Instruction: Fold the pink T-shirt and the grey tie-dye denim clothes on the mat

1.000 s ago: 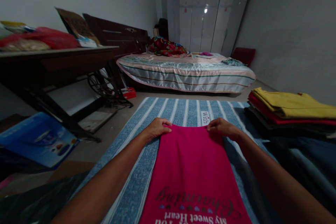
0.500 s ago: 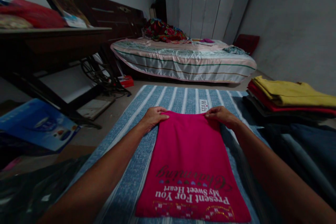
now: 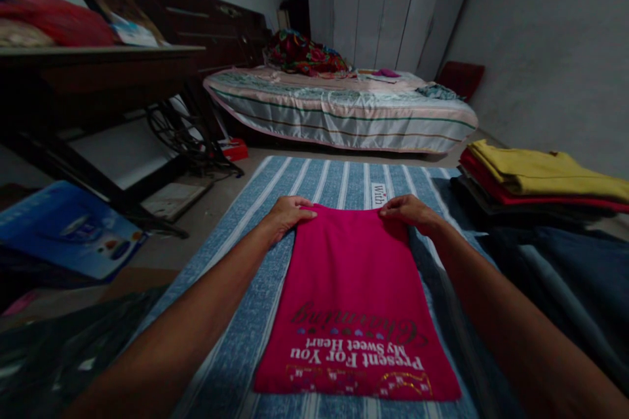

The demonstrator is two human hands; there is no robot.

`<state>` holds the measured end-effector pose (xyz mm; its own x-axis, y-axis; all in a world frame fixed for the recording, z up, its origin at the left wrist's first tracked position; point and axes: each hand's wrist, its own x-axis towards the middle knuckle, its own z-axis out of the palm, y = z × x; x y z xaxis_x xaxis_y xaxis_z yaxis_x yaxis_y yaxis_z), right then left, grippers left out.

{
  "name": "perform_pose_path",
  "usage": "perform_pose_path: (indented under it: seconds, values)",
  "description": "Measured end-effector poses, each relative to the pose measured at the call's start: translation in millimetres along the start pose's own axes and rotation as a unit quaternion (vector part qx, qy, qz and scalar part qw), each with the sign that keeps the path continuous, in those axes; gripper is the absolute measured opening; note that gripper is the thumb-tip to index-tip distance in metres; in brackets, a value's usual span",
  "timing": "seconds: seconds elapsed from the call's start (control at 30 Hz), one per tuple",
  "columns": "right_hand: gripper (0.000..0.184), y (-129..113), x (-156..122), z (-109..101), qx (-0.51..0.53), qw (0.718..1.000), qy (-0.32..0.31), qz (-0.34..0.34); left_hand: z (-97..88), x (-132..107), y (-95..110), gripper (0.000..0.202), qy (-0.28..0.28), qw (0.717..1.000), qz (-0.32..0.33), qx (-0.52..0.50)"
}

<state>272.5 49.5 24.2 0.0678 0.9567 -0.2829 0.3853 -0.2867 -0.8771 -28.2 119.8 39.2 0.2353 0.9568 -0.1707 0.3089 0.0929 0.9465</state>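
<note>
The left hand [image 3: 287, 213] is closing its fingers on the far left corner of a pink shirt [image 3: 351, 275], and the right hand [image 3: 410, 211] is gripping the far right corner the same way, so both hands are holding the top edge of the cloth between them. The shirt is lying flat, stretching from the hands back toward the person, with its printed lettering sitting at the near end. It is resting on a blue striped mat [image 3: 314, 183] that is spreading out beneath and beyond both hands. Off to the right of the right hand, a stack of folded clothes [image 3: 535, 177] is sitting with a yellow piece on top. Well beyond the hands, a bed [image 3: 344, 114] is standing by the wall. Far to the left of the left hand, a dark bench [image 3: 98, 69] is carrying bags, and a blue box [image 3: 63, 229] is lying below it.
</note>
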Motion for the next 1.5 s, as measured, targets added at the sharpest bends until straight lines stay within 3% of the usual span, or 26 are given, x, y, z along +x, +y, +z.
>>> perform_pose_path:
  seconds: [0.17, 0.3, 0.53, 0.8, 1.03, 1.1, 1.17, 1.2, 1.27, 1.33, 1.5]
  values:
    - [0.025, -13, 5, 1, -0.051, 0.998, -0.02, -0.001, 2.4, 9, 15, 0.031, -0.066, 0.992, 0.014, 0.109]
    - [0.021, -21, 16, 1, -0.089, 0.996, -0.022, 0.007, 7.4, 26, 28, 0.021, -0.141, 0.962, 0.041, 0.23]
    - [0.016, -25, 24, 2, -0.122, 0.991, -0.048, 0.006, 20.9, 37, 40, 0.025, -0.208, 0.935, 0.041, 0.284]
    - [0.01, -31, 20, 1, -0.11, 0.992, -0.057, -0.041, 21.7, 34, 42, 0.022, -0.22, 0.93, 0.084, 0.282]
    - [0.005, -27, 25, 11, -0.133, 0.989, -0.025, -0.06, 17.5, 34, 37, 0.01, -0.177, 0.928, 0.133, 0.299]
    - [0.004, -26, 29, 14, -0.154, 0.986, -0.014, -0.057, 19.0, 30, 37, 0.01, -0.137, 0.925, 0.164, 0.315]
    - [0.008, -27, 32, 14, -0.177, 0.982, 0.0, -0.059, 22.3, 20, 36, 0.007, -0.023, 0.897, 0.234, 0.374]
    - [0.01, -28, 32, 14, -0.189, 0.98, 0.005, -0.061, 24.9, 12, 35, 0.01, 0.005, 0.88, 0.265, 0.394]
    - [0.012, -31, 32, 14, -0.215, 0.974, 0.013, -0.068, 32.8, -7, 30, 0.019, -0.011, 0.855, 0.314, 0.412]
    - [0.013, -34, 31, 14, -0.24, 0.968, 0.018, -0.078, 43.9, -29, 22, 0.029, -0.049, 0.848, 0.332, 0.409]
    - [0.014, -36, 29, 17, -0.297, 0.949, 0.042, -0.095, 69.8, -64, -8, 0.056, -0.121, 0.841, 0.284, 0.445]
